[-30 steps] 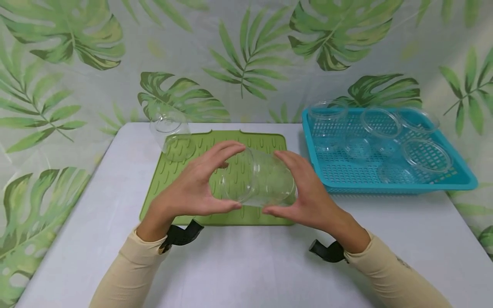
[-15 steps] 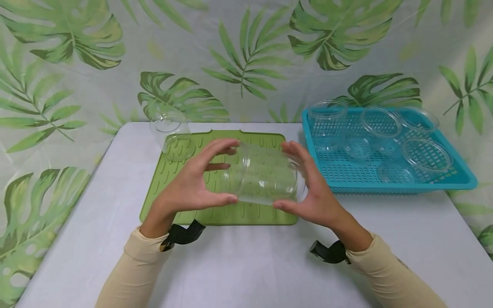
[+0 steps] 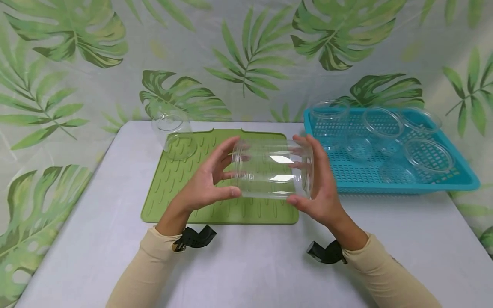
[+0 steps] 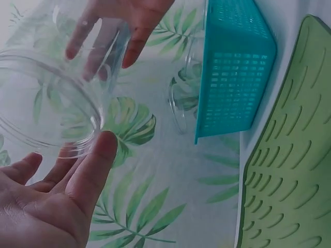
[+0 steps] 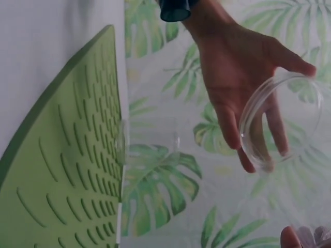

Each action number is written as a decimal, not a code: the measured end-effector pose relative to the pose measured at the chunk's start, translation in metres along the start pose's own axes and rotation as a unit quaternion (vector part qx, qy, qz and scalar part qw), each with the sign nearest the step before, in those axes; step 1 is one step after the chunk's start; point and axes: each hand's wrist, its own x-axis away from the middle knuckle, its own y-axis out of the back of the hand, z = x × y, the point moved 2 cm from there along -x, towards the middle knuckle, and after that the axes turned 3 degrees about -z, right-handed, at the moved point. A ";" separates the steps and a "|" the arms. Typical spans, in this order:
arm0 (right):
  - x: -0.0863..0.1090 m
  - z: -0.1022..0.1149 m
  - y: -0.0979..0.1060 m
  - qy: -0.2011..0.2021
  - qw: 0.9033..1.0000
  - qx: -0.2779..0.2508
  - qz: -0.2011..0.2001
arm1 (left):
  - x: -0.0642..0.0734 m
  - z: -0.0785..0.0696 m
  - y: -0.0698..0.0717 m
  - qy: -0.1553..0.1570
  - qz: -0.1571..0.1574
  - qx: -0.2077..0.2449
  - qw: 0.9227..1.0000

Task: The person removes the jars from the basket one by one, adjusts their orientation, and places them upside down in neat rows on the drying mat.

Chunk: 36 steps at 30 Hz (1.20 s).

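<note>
A clear jar [image 3: 265, 171] lies on its side in the air above the green ridged mat [image 3: 165, 196], held between both hands. My left hand [image 3: 206, 184] grips its left end, thumb below and fingers behind. In the left wrist view, the jar's ringed rim [image 4: 95, 116] rests against the thumb and fingers of that hand. My right hand [image 3: 321, 188] holds the jar's right end, its thumb at the lower edge and fingers showing through the clear wall. A second clear container [image 3: 177, 139] stands on the mat's far left corner.
A blue perforated basket [image 3: 385, 188] sits at the back right, with several clear containers [image 3: 427, 156] inside. White cloth [image 3: 246, 261] covers the table. A leaf-patterned backdrop [image 3: 254, 38] hangs behind it. Each wrist wears a black camera mount [image 3: 196, 237].
The jar has turned from slanted to nearly level, its side now facing the head camera. It has shifted right with both hands. The basket and second container stay put.
</note>
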 end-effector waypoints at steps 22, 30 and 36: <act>-0.013 0.005 -0.004 0.013 0.990 -0.139 -0.002 | -0.008 0.006 -0.009 -0.013 -0.012 0.101 0.995; -0.016 0.005 -0.008 0.005 0.983 -0.181 0.017 | -0.007 0.013 -0.013 -0.009 -0.006 0.137 0.991; -0.016 0.006 -0.008 -0.007 0.986 -0.167 0.012 | -0.006 0.015 -0.013 -0.014 -0.007 0.141 0.990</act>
